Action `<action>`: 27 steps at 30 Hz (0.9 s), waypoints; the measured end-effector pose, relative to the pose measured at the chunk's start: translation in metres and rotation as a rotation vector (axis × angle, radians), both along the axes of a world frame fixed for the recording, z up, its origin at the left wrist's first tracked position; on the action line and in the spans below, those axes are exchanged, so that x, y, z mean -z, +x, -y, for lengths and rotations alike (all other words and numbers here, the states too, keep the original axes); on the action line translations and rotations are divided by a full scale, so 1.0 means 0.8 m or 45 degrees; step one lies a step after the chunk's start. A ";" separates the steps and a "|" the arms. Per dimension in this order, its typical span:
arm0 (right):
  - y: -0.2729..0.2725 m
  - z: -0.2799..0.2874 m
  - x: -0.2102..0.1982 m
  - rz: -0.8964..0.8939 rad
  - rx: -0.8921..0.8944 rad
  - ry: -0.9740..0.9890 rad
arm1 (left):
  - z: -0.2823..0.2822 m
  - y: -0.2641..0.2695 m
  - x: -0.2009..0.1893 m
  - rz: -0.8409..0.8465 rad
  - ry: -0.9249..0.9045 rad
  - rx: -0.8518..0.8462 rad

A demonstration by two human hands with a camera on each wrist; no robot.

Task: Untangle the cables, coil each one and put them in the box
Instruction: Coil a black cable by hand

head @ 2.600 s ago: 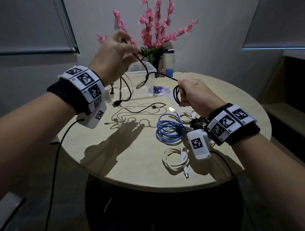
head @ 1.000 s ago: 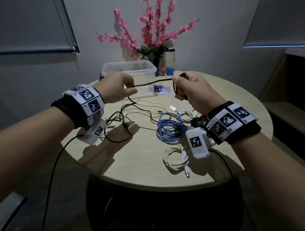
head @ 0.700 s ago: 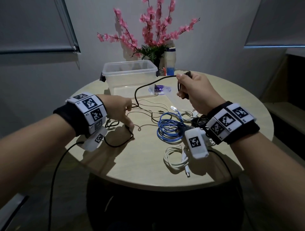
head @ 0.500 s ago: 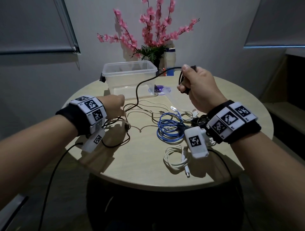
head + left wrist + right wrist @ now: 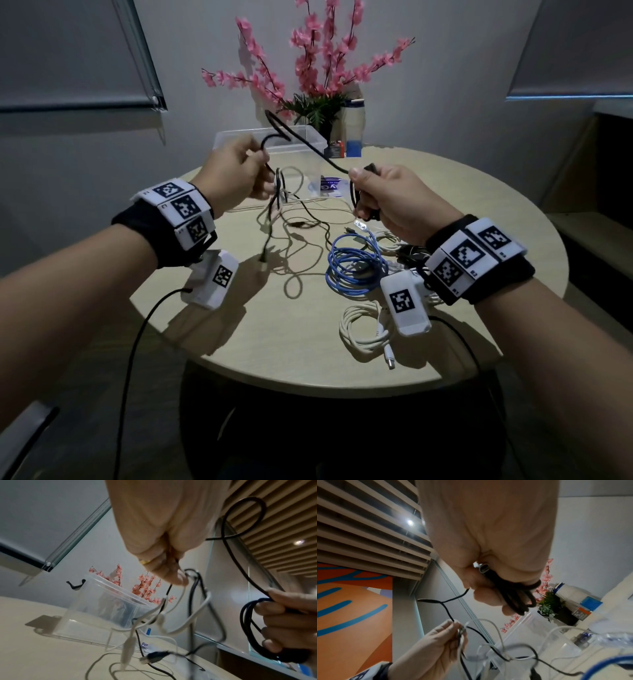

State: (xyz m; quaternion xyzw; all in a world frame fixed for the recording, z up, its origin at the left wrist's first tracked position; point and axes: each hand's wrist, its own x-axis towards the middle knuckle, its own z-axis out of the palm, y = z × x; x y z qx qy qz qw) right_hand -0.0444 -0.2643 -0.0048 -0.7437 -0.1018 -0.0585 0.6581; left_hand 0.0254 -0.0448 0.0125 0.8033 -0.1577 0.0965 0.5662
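Black cable (image 5: 308, 145): right hand (image 5: 394, 202) clutches its coil, left hand (image 5: 236, 171) pinches the tangled part; yanking could tighten the white cable (image 5: 193, 620) snag.

Round table (image 5: 219, 329) carries clear box (image 5: 308, 137), blue cable (image 5: 352, 270), white cable (image 5: 363, 329)

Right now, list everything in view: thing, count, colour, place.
black cable: one, black, part-coiled, held in both hands
tangled cables: several, black and white, hanging from left hand to table centre
blue cable: one, blue, coiled, table right
white cable: one, white, coiled, near table edge
box: one, clear, far side of table
table: one, beige, round
flowers: one bunch, pink, behind box
left hand: pinches black cable
right hand: grips black coil
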 end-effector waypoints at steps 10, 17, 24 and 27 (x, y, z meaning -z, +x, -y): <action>-0.001 0.003 0.003 -0.043 0.004 -0.018 | -0.001 0.009 0.002 0.230 0.149 -0.003; 0.002 -0.004 0.004 -0.060 0.028 -0.101 | 0.022 -0.014 -0.003 0.119 0.061 0.173; 0.007 -0.028 0.017 -0.040 0.011 -0.174 | 0.047 -0.029 -0.007 0.005 0.030 0.218; 0.011 -0.030 0.017 -0.039 0.095 -0.183 | 0.046 -0.032 -0.009 0.076 0.214 0.125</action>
